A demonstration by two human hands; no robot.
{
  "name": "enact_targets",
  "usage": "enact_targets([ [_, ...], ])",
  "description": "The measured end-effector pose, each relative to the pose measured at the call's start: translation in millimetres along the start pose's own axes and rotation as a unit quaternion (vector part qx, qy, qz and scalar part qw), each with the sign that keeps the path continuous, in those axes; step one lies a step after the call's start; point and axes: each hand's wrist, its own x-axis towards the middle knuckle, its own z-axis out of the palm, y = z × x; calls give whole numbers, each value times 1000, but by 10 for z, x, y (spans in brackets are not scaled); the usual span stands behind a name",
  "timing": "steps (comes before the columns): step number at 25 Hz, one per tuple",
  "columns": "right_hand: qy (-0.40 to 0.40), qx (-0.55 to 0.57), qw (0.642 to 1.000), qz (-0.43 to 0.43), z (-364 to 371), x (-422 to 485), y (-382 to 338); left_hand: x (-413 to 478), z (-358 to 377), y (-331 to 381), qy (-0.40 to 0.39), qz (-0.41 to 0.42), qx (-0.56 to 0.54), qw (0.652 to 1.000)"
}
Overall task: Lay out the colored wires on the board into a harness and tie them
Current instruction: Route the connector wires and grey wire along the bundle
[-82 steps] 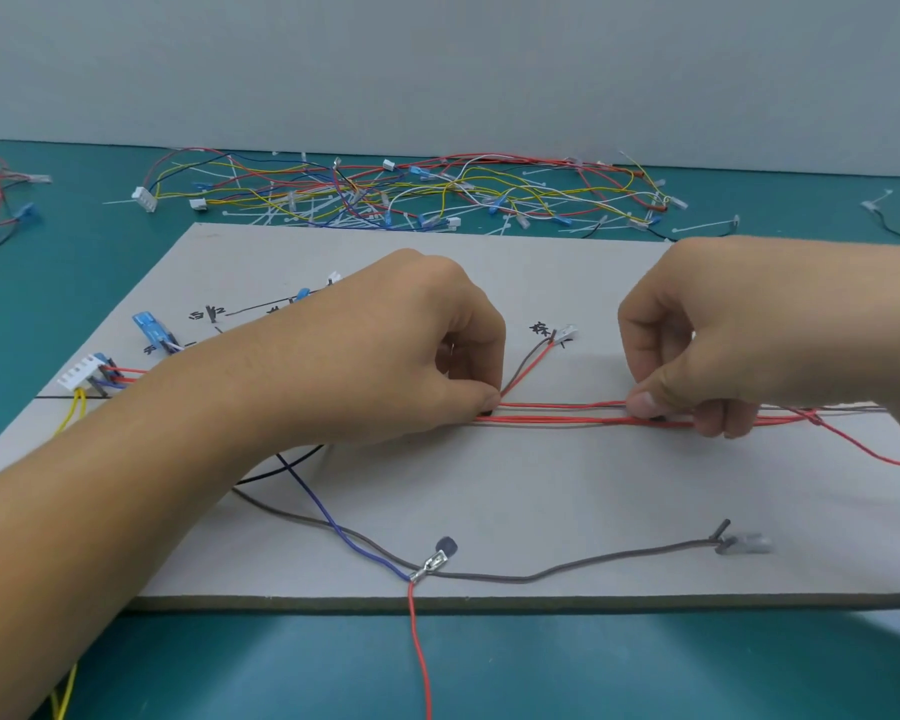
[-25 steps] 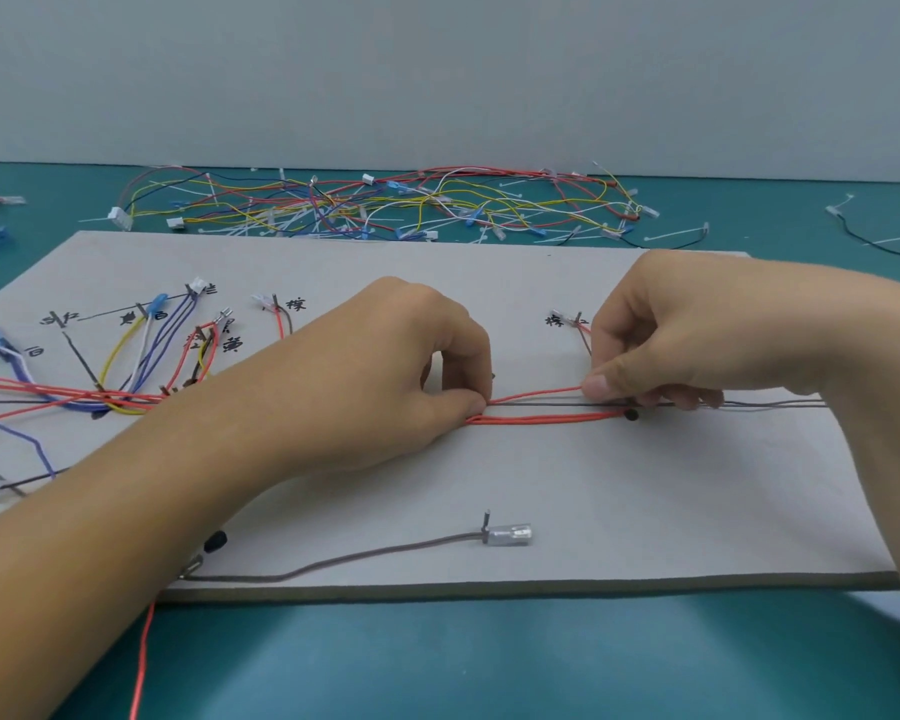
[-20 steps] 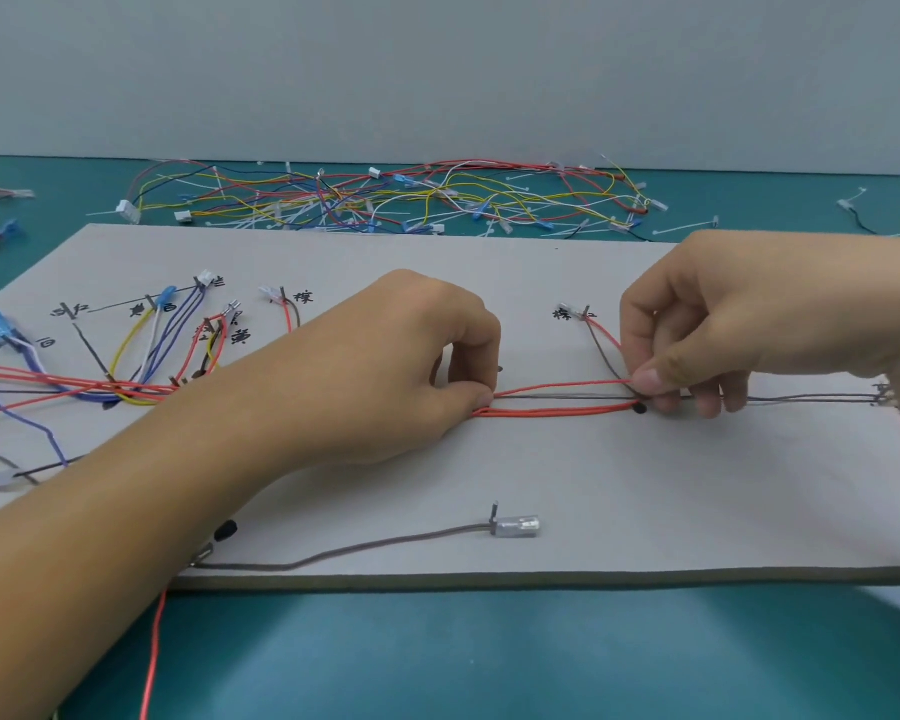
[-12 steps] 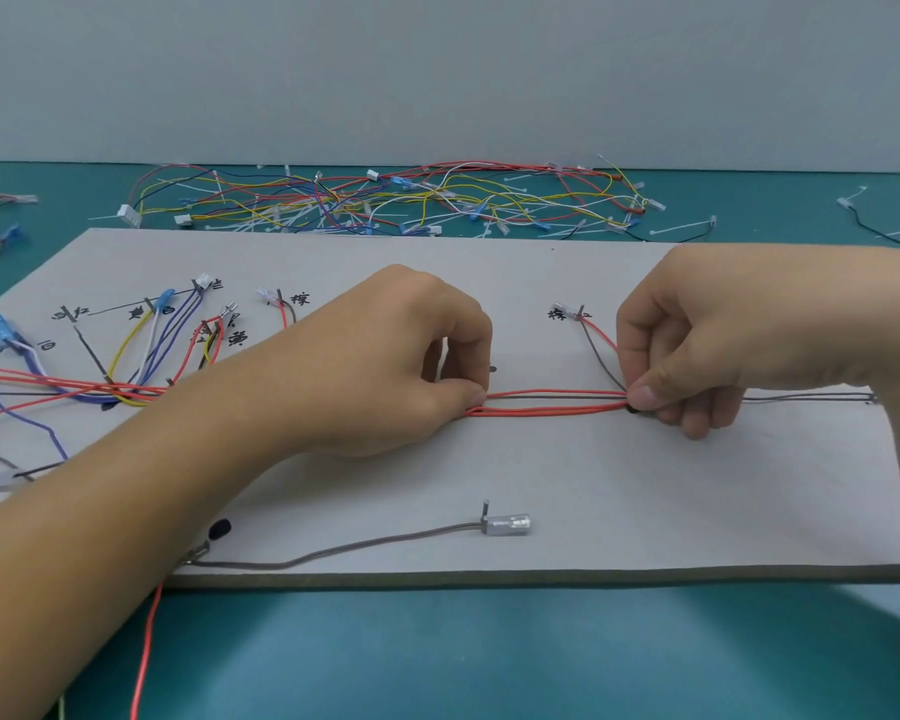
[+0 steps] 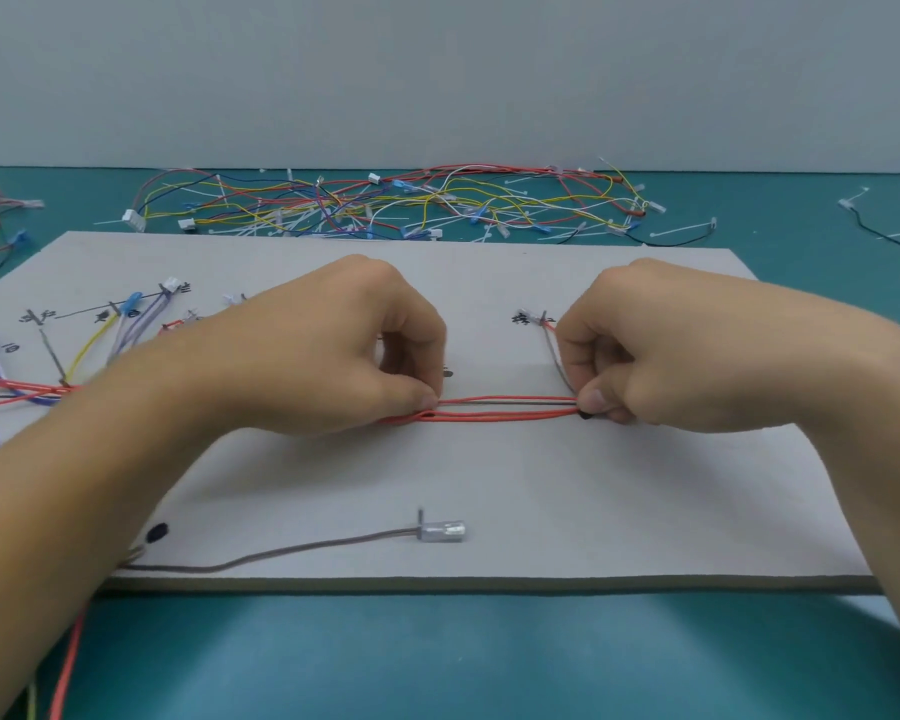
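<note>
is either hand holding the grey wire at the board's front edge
No, the grey wire lies loose on the board while the left hand and right hand pinch the red wires.

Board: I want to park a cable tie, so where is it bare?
Bare: the wide patch between the stretched red wires and the grey lead, and the far strip of the board behind the left hand and right hand. Crowded: the left end, where coloured wires fan out.

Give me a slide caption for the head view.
Left hand and right hand pinch red wires stretched along the board.
</note>
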Motion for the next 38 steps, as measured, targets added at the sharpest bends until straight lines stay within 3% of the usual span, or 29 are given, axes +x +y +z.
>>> enact_targets([
  [4, 21, 60, 998, -16, 77, 116, -53, -115, -129, -98, -31, -57, 19, 998],
  [9, -22, 117, 992, 41, -19, 75, 112, -75, -29, 26, 37, -11, 19, 999],
  [14, -8, 175, 984, 38, -6, 113, 196, -26, 153, 171, -3, 46, 34, 998],
  [19, 47, 217, 974, 37, -6, 128, 185, -10, 177, 184, -9, 39, 25, 999],
  [38, 66, 152, 983, 77, 37, 141, 70, -27, 160, 184, -18, 29, 11, 999],
])
